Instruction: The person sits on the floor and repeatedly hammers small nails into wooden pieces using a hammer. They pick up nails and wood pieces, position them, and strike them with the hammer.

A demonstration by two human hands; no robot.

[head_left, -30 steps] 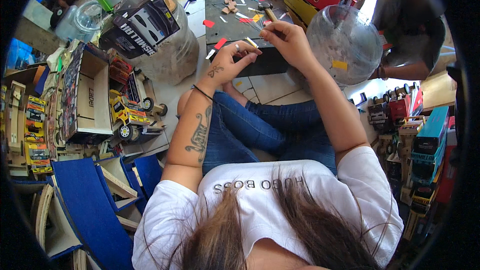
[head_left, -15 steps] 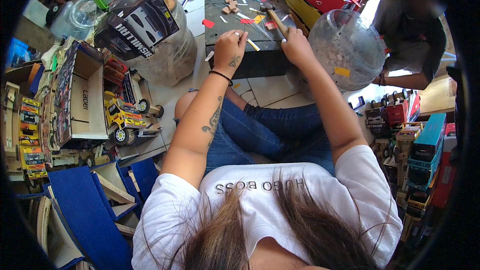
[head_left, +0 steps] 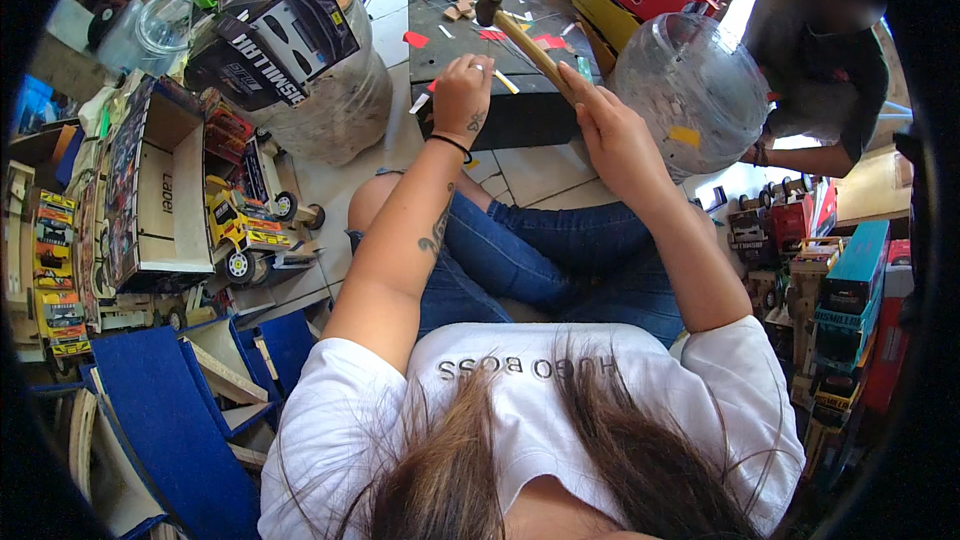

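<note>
My right hand (head_left: 618, 130) is wrapped round the lower part of a hammer's wooden handle. The hammer (head_left: 530, 48) is raised and slanted, its metal head up and to the left over a dark, box-shaped work block (head_left: 432, 58). My left hand (head_left: 463, 92) is closed at the block's near left edge, with fingers pinched together; what they hold is hidden. Beyond the hands, small wooden blocks (head_left: 459, 8) lie on the block top among coloured scraps. A red scrap (head_left: 415, 40) lies at its left side, and a pale strip (head_left: 506, 83) lies between my hands.
Large clear plastic containers (head_left: 690, 90) flank the block, the left one under a printed black box (head_left: 300, 40). Toy trucks (head_left: 240, 225) and blue panels (head_left: 170, 410) crowd my left, more toy trucks (head_left: 850, 290) my right. A person (head_left: 825, 80) sits at the far right.
My right hand has come up and toward me with the hammer, whose head has swung left off the block's top. My left hand stays closed at nearly the same spot.
</note>
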